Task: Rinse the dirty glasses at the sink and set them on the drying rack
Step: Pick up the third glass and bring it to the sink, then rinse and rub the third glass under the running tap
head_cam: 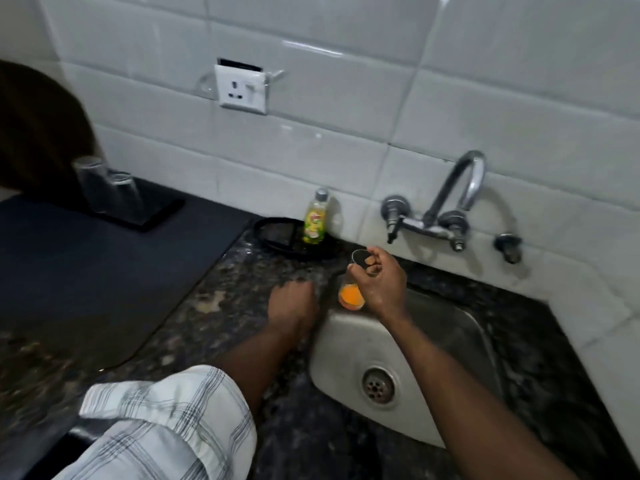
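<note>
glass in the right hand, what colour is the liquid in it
Orange, at the bottom of the glass; head view.

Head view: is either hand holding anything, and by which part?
The right hand pinches the glass by its rim, from above. The left hand rests on the counter, fingers curled, holding nothing.

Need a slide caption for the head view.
Right hand grips a glass holding orange liquid at the sink edge; left hand rests on the counter.
</note>
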